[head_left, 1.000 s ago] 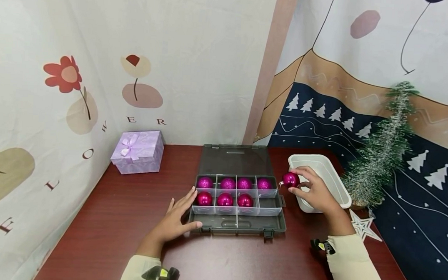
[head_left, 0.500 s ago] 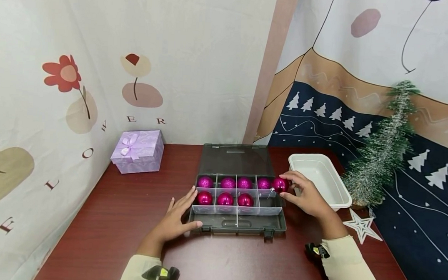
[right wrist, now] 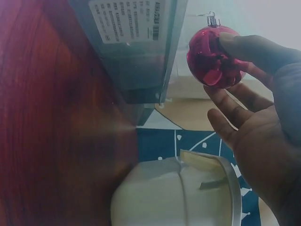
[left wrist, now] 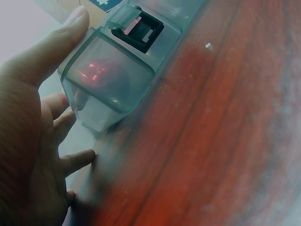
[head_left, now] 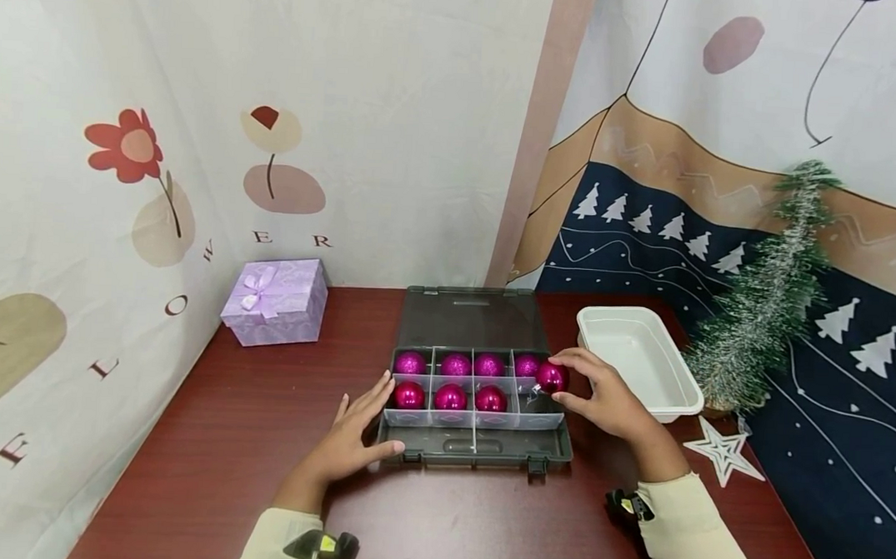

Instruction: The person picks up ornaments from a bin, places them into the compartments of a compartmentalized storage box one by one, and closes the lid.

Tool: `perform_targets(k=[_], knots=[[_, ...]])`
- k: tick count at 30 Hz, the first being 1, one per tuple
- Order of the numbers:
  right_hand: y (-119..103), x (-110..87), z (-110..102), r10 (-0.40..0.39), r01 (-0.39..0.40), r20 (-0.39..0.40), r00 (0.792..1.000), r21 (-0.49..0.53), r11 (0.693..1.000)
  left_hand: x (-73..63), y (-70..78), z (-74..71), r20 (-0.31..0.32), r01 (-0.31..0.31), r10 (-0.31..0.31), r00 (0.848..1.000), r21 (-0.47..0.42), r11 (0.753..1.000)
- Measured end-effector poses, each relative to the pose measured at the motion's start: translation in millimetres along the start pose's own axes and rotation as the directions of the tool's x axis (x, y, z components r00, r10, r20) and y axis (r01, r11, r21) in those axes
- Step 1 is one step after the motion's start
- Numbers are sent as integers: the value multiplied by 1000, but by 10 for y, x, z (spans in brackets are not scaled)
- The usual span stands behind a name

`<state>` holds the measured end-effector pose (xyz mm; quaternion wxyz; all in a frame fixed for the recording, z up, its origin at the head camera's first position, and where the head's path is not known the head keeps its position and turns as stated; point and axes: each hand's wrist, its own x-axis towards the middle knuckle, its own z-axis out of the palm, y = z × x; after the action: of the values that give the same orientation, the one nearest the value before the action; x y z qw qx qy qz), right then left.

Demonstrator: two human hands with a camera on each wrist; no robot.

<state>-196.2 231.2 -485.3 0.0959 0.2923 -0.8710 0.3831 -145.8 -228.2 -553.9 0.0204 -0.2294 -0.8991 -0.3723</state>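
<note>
My right hand (head_left: 606, 398) pinches a shiny magenta Christmas bauble (right wrist: 214, 56) by its sides, its silver cap pointing away from the palm. In the head view the bauble overlaps the right end of the smoky clear divided box (head_left: 426, 441). Glittery baubles (head_left: 456, 366) fill the back row of compartments, and shiny baubles (head_left: 450, 397) sit in the left part of the middle row. The front row holds none. With fingers spread, my left hand (head_left: 351, 435) rests against the box's left end, thumb at the front corner.
The box's lid (head_left: 472, 318) lies folded back behind it. A white plastic tub (head_left: 687, 388) stands right of the box. Beyond are a tinsel tree (head_left: 765, 327) and a white star (head_left: 724, 452). At the back left sits a lilac gift box (head_left: 277, 305).
My right hand has carried the bauble leftward from beside the tub to the box's right end, and slightly lower. My left hand stays in place.
</note>
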Motion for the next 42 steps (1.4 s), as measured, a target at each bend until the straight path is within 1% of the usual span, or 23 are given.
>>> perform_targets(k=[3,6,10,14,22,30,36,42], knots=[[-13,2,16,-6,6,17,1000,1,1000,5,6,-6,1,-1,1,1000,3,1000],[-13,-1,29,-6,7,41,999,-19,1000,6,9,-11,4,1,-1,1000,0,1000],[-15,-5,42,13,-10,74,997,-43,999,3,9,-12,6,2,-2,1000,0,1000],[-17,-4,55,24,-19,99,995,-45,999,2,8,-10,5,3,-3,1000,0,1000],[-24,-4,85,39,-31,138,990,-59,998,4,-8,-4,11,4,-4,1000,2,1000],[-32,8,90,56,-48,177,983,-48,998,8,-9,-5,9,2,-2,1000,-8,1000],[-34,2,100,86,-78,209,974,-46,996,2,-2,-6,12,9,-9,1000,-16,1000],[-41,-2,106,96,-84,222,970,-65,994,-1,5,-6,8,6,-6,1000,-22,1000]])
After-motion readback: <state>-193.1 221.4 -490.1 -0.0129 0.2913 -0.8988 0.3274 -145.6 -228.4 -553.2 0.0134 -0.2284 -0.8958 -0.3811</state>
